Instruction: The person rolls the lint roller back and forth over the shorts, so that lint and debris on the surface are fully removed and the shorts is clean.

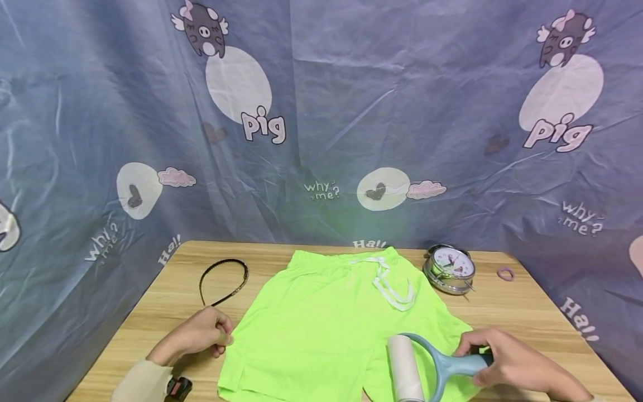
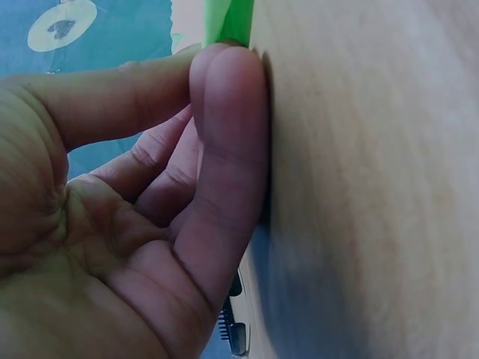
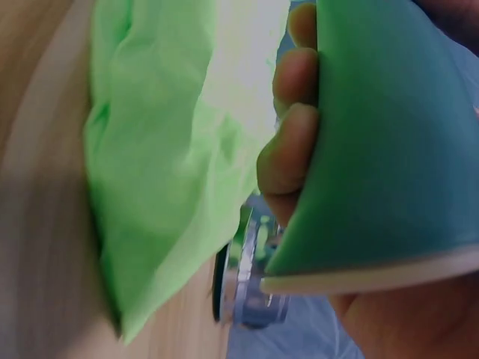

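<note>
Neon green shorts (image 1: 311, 312) with a white drawstring (image 1: 392, 287) lie spread flat on the wooden table (image 1: 150, 318). At their left edge my left hand (image 1: 201, 335) pinches the fabric between thumb and finger; the left wrist view shows the green cloth (image 2: 228, 21) at the fingertips. My right hand (image 1: 507, 360) grips the handle of a blue lint roller (image 1: 459, 365). Its white roll (image 1: 406, 368) is over the shorts' right leg; whether it touches the cloth I cannot tell. Fingers (image 3: 292, 149) curl around the handle in the right wrist view.
A black headband (image 1: 246, 273) lies at the left, beyond my left hand. Behind the shorts on the right stands a silver alarm clock (image 1: 452, 268), with a purple hair tie (image 1: 505, 273) beside it. A printed blue-grey curtain (image 1: 326, 139) hangs behind the table.
</note>
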A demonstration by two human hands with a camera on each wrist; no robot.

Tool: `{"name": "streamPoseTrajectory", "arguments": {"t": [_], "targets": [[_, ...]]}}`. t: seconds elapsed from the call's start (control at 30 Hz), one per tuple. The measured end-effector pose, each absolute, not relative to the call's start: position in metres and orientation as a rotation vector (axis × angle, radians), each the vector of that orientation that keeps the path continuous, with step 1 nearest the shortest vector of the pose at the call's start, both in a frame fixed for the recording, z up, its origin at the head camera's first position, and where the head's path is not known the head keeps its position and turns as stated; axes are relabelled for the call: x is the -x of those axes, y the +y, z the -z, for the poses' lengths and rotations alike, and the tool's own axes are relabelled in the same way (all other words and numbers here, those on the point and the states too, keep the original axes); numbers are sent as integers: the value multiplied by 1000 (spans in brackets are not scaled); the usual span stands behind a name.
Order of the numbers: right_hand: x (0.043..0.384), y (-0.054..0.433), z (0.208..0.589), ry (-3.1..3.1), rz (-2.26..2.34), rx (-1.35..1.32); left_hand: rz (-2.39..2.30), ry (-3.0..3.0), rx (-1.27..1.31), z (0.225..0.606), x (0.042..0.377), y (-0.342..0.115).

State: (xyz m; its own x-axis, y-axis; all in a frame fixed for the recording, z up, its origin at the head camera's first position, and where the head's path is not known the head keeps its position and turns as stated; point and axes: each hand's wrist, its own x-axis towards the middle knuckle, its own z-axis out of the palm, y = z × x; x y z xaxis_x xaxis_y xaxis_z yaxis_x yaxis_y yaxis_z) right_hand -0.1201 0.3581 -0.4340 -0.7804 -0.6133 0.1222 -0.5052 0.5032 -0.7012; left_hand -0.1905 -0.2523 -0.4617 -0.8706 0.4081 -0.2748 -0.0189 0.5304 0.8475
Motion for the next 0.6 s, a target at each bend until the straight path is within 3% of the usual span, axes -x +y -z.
{"name": "streamPoseTrajectory", "arguments": {"t": [0.6], "targets": [[97, 408, 439, 2338, 1252, 574, -1272, 2344, -302, 459, 189, -252]]}}
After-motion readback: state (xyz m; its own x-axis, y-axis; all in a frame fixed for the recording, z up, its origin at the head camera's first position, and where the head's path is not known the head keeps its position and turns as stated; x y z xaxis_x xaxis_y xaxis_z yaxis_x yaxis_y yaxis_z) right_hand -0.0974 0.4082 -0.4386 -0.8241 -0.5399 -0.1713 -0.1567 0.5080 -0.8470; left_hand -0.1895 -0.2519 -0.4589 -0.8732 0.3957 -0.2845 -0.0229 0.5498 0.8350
